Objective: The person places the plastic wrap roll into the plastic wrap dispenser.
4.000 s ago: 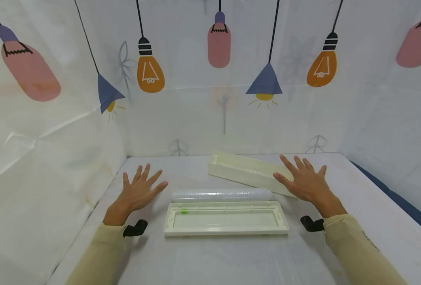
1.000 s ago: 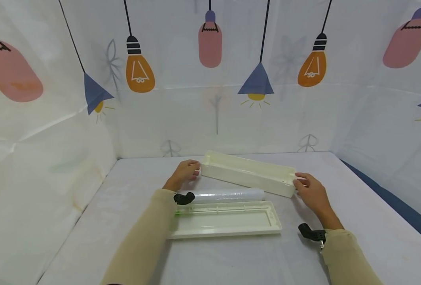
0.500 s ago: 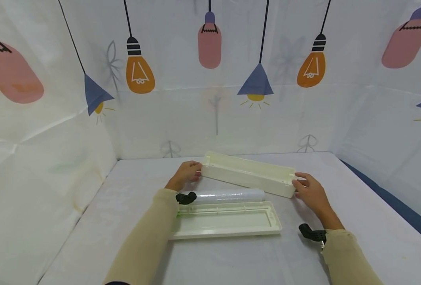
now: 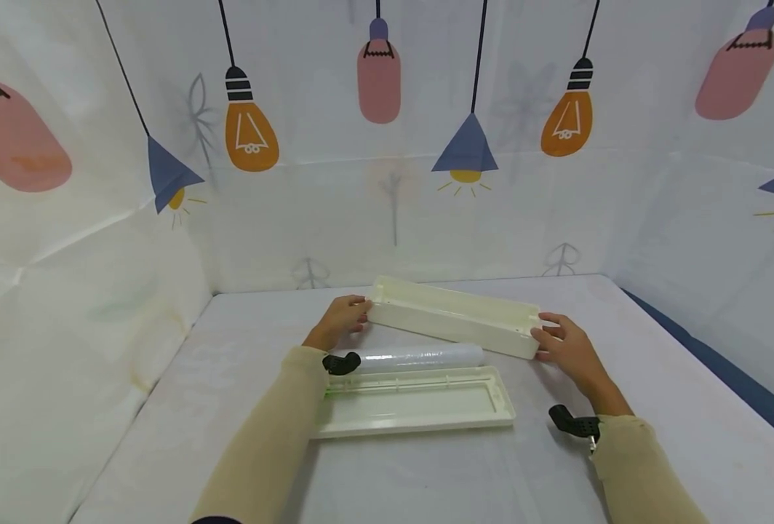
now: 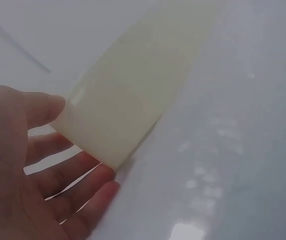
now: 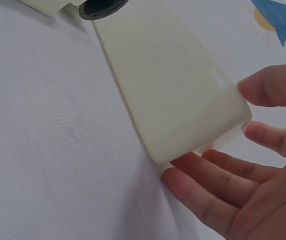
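Between hands [image 4: 342,319] [image 4: 572,355] gripping its ends, the cream box [image 4: 451,329] runs crosswise, right end slanting nearer.

Long cream box [image 4: 452,329]; open side up; slantwise toward the back of the white table [image 4: 420,477].

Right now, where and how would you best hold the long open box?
Likely by its two short ends, one hand from each side: the box is long and narrow, open side up. The left hand and right hand are at those ends. The white roll lies in front, crowding its near long side.
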{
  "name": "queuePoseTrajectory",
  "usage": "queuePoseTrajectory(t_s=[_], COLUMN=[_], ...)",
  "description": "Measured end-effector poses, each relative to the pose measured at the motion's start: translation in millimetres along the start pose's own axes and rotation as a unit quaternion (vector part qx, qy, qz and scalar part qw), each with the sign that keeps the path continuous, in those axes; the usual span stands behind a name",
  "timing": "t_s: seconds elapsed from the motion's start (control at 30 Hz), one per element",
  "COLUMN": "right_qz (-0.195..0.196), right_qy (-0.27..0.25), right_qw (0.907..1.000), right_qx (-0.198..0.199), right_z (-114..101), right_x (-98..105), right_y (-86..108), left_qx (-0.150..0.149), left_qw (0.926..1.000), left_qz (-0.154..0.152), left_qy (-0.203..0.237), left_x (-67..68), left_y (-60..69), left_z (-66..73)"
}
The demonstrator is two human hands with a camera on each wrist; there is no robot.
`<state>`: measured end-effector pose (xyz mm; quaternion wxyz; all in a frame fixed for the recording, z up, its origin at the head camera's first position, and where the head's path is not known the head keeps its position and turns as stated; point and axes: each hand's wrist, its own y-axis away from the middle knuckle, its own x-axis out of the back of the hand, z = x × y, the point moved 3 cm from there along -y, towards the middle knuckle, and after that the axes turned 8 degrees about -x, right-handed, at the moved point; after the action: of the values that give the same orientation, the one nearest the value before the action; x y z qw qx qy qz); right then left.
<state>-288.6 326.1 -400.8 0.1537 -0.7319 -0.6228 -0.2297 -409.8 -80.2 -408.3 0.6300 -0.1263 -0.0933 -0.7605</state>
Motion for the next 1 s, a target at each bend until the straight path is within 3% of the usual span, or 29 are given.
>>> queuePoseTrajectory(t_s=[0.27, 0.6, 1.0], right_qz=[-0.008, -0.015, -0.012], right_qy=[-0.02, -0.041, -0.058], right_qw=[0.9998, 0.999, 0.9982], right_qx=[-0.002, -0.013, -0.008], right_z=[0.9, -1.7, 1.5], right_x=[-1.4, -1.0, 0.0], right_y=[1.0, 2.5, 1.8], left_qx=[0.007, 0.002, -0.013], left_qw=[0.9999, 0.9994, 0.9994], left_qz=[-0.009, 0.027, 0.032], left_qy=[0.005, -0.021, 0.006], left_x=[1.2, -2.6, -1.5], left_y=[-0.2, -0.2, 3.6], left_z=[0.9, 4.2, 7.0])
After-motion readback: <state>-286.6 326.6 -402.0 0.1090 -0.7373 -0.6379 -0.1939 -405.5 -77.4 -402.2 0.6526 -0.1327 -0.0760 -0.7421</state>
